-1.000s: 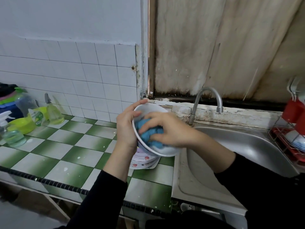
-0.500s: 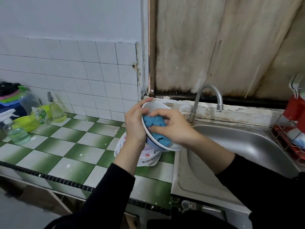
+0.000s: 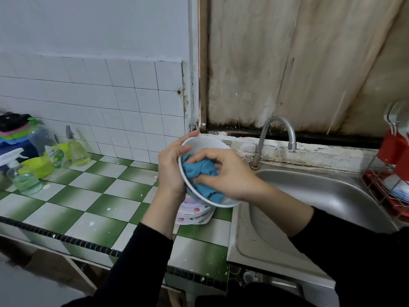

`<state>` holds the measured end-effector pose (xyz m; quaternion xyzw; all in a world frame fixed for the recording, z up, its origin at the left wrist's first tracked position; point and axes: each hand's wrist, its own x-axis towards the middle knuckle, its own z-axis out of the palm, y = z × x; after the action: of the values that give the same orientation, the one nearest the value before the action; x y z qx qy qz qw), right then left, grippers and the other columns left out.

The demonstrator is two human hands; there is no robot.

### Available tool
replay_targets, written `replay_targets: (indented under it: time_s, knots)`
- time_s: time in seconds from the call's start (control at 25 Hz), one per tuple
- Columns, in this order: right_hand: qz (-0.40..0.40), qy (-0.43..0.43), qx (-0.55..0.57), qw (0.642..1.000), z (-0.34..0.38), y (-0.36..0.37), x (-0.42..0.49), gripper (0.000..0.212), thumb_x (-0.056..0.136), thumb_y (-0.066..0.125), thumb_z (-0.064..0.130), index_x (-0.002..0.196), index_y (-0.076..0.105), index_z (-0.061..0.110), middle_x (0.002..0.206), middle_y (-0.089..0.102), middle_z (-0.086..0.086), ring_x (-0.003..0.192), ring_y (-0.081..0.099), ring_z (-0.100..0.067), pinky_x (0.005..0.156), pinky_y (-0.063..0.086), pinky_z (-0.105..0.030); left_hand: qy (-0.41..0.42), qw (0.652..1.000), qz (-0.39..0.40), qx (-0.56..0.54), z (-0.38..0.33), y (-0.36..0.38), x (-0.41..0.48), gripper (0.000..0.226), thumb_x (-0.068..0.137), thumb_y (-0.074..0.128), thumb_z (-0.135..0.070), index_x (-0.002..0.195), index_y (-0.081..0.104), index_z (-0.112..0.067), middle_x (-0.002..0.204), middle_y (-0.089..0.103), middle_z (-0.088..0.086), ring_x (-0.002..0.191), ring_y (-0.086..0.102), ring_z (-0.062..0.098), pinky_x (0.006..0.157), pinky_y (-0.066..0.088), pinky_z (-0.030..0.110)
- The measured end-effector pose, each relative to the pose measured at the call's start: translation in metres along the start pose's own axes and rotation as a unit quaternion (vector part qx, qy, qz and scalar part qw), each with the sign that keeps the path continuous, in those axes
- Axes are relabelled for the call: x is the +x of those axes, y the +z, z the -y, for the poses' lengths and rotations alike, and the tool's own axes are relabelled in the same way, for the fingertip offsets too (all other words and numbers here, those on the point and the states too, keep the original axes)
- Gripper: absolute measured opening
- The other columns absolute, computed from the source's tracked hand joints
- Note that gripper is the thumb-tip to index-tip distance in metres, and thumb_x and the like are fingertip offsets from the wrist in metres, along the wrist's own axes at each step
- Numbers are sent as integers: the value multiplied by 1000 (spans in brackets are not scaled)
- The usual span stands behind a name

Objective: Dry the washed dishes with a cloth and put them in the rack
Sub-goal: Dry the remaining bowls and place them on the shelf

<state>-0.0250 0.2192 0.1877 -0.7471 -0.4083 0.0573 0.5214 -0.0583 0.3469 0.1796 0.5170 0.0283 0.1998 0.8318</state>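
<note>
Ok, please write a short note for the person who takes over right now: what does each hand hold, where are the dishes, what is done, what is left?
Left hand grips the round white bowl by its rim, tilted toward the person.
Right hand pinches the bunched blue cloth inside the bowl.
A stack of patterned white plates lies on the green-and-white tiled counter, below the bowl.
The red wire rack at far right already holds some white dishes.
Left: finish wiping the bowl, rack it, then probably the plates.
</note>
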Motion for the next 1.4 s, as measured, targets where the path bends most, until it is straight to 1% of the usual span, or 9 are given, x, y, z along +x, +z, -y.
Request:
replay_targets:
  time_s: [0.12, 0.2, 0.4, 0.6, 0.76, 0.88, 1.0, 1.24, 1.4]
  knots:
    - [151, -21, 7, 988, 13, -13, -7, 42, 72, 69, -14, 82, 68, 27, 95, 71, -5, 90, 66, -15, 89, 52, -27, 23, 999, -15, 23, -3, -8, -1, 47, 53, 57, -26, 93, 77, -14, 112, 66, 25, 110, 59, 42, 104, 42, 55]
    - [260, -54, -149, 953, 12, -38, 0, 46, 65, 56, -17, 77, 71, 24, 105, 70, -9, 98, 64, -19, 91, 48, -27, 15, 999, -36, 36, -4, -8, -5, 43, 56, 56, -22, 92, 77, -13, 101, 69, 19, 94, 62, 34, 90, 46, 45]
    - [189, -209, -480, 831, 1, -44, 26, 49, 66, 62, -12, 97, 70, 26, 118, 56, -5, 101, 53, -25, 77, 52, -45, -31, 998, -32, 41, -14, -6, -2, 45, 60, 50, -20, 98, 73, -11, 95, 68, 19, 88, 60, 33, 87, 46, 45]
    - [290, -106, -406, 860, 22, -51, 21, 52, 66, 47, 0, 101, 72, 29, 107, 63, 1, 92, 60, -23, 82, 48, -42, 9, 997, -46, 62, -21, -12, 3, 44, 59, 48, -19, 94, 74, -11, 88, 69, 12, 84, 59, 30, 79, 45, 39]
    - [194, -82, -417, 884, 23, -46, 21, 45, 80, 50, 3, 113, 69, 26, 109, 59, -7, 98, 57, -25, 89, 46, -41, 34, 996, -68, 43, -20, -16, 9, 44, 53, 55, -22, 90, 77, -13, 96, 68, 17, 88, 59, 31, 83, 44, 42]
    - [246, 47, -191, 949, 36, -33, 5, 36, 85, 63, 1, 108, 67, 29, 108, 67, 5, 97, 62, -10, 90, 50, -24, 36, 998, -46, 24, -13, -20, 13, 45, 50, 58, -25, 89, 78, -14, 98, 69, 17, 95, 61, 35, 90, 46, 46]
    - [52, 119, 105, 986, 39, 0, -2, 33, 85, 64, -8, 99, 67, 22, 96, 70, -4, 84, 66, -10, 81, 54, -21, 4, 999, -8, -34, -1, -16, 9, 41, 61, 56, -20, 95, 78, -12, 107, 65, 24, 110, 57, 46, 105, 40, 56]
    - [-346, 196, 336, 854, 20, 20, 30, 24, 89, 64, 0, 103, 63, 19, 99, 68, -6, 89, 67, -18, 73, 57, -26, 60, 997, -45, -4, 0, -12, 4, 37, 67, 50, -15, 91, 78, -16, 94, 74, 13, 93, 67, 27, 83, 54, 34]
    - [-288, 183, 276, 898, 18, 32, 27, 22, 89, 64, 0, 97, 60, 20, 100, 68, -7, 94, 68, -21, 80, 58, -32, 67, 996, -57, -11, 4, -7, -2, 38, 66, 49, -12, 93, 76, -8, 96, 74, 15, 96, 68, 28, 89, 53, 37]
